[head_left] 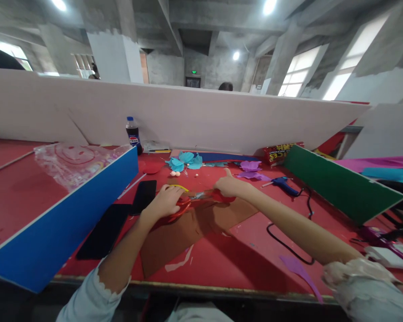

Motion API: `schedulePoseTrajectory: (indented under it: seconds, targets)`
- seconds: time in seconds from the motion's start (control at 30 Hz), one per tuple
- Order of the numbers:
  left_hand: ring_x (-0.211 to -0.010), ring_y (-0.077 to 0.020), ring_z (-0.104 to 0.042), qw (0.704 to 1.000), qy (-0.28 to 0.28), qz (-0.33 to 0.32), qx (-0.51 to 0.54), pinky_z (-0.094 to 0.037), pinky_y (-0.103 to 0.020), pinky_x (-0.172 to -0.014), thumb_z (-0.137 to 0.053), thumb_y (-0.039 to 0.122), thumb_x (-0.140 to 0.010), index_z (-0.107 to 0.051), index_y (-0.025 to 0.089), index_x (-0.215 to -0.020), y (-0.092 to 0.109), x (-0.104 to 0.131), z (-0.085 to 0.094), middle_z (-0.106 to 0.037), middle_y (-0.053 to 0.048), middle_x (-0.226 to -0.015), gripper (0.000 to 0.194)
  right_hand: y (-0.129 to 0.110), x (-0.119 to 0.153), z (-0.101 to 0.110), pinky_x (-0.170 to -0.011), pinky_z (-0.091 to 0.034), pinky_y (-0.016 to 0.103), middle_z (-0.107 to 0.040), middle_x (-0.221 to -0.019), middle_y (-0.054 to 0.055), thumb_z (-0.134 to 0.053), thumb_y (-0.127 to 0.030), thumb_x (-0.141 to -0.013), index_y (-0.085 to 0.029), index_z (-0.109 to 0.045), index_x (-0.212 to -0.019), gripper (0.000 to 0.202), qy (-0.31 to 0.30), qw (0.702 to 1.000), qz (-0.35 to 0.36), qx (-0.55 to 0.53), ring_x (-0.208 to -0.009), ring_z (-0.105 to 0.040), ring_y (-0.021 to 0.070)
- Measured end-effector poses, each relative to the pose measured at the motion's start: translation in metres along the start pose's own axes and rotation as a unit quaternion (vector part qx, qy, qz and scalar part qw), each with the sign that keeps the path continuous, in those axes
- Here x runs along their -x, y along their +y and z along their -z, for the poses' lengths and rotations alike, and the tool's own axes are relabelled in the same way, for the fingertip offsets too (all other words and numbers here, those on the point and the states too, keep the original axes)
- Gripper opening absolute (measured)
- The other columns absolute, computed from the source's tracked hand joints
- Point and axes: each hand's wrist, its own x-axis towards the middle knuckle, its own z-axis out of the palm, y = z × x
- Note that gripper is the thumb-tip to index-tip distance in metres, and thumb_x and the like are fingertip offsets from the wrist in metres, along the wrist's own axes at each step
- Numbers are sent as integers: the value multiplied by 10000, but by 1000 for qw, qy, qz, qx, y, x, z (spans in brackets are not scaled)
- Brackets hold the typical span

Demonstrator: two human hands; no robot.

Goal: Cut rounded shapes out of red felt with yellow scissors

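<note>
My right hand (225,184) is closed around the red handles of a pair of scissors (199,195), with its thumb raised. The metal blades point left toward my left hand (166,200). That hand has its fingers curled over a glossy red curved piece (179,212), whose kind I cannot make out. A yellow strip (179,187) shows just beyond those fingers. Under both hands a brown sheet (169,237) lies on the red table (235,264). Shadow and fingers hide the spot where blades and material meet.
Blue (77,210) and green (339,183) boards stand at either side. Two dark phones (102,230) lie left. Teal petals (186,160), purple petals (250,169) and a cola bottle (133,136) sit behind. A blue glue gun (285,185) with its cord lies right.
</note>
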Motion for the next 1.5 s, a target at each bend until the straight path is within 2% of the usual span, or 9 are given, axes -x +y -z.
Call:
schedulePoseTrajectory:
  seconds: [0.37,0.9,1.0,1.1,1.23,1.3,1.37,1.43,1.5]
  targets:
    - [-1004,-188,-482,1000,14,-6,14,-271,-319,-884,-490,195,-677,-484,219,-1081,-2,0,2,-574,-46,-1067,405,6,-1,-5,-934,-15,486,-639,-756,73,-414,-39,-662,-153,-621,-811,279,10,1000,6,8,-770,-574,185]
    - [-850,-199,-531,999,-30,-9,8,-330,-298,-784,-483,184,-651,-555,195,-943,4,-2,9,-618,-42,-922,301,12,0,-8,-927,-41,473,-645,-786,103,-407,-39,-668,-139,-620,-859,303,2,1000,0,12,-784,-577,205]
    - [-866,-195,-534,1000,-16,-11,18,-320,-300,-815,-484,186,-649,-550,205,-972,1,-1,8,-620,-35,-933,330,14,-1,-8,-919,-71,462,-644,-788,103,-412,-47,-670,-142,-623,-855,297,0,1000,-2,5,-791,-571,207]
    - [-951,-201,-520,999,9,-9,36,-300,-307,-861,-490,194,-645,-525,212,-1047,0,1,6,-598,-36,-1036,404,19,2,-5,-892,-139,435,-641,-787,92,-417,-51,-669,-153,-623,-859,298,6,1000,-16,-24,-785,-561,203]
    - [-1016,-204,-501,997,27,14,64,-293,-314,-885,-479,213,-662,-516,228,-1082,-1,2,7,-583,-28,-1091,422,31,16,3,-789,-255,355,-626,-757,68,-412,-116,-709,-160,-612,-807,226,54,992,-42,-102,-716,-539,177]
    - [-1005,-210,-512,996,25,38,78,-309,-312,-877,-494,219,-652,-520,234,-1088,-2,2,9,-592,-33,-1078,437,37,26,4,-717,-293,304,-614,-746,63,-426,-193,-734,-150,-599,-774,182,108,980,-60,-158,-670,-521,158]
    - [-1001,-216,-518,992,30,65,104,-333,-299,-861,-510,226,-641,-512,239,-1111,-2,1,10,-589,-41,-1087,470,42,34,-1,-632,-320,266,-605,-740,59,-449,-263,-739,-139,-583,-780,187,183,948,-78,-250,-629,-505,145]
    - [-987,-214,-529,984,36,96,147,-368,-276,-818,-507,242,-655,-508,244,-1121,-1,0,12,-588,-42,-1088,467,44,37,-11,-596,-342,257,-603,-739,52,-491,-307,-719,-135,-577,-778,201,242,896,-84,-364,-633,-506,146]
    - [-947,-208,-549,971,42,124,202,-399,-259,-760,-492,261,-676,-519,236,-1107,1,-2,12,-601,-43,-1055,433,40,34,-23,-605,-377,268,-611,-783,47,-526,-350,-696,-141,-574,-793,234,272,824,-62,-493,-673,-524,157]
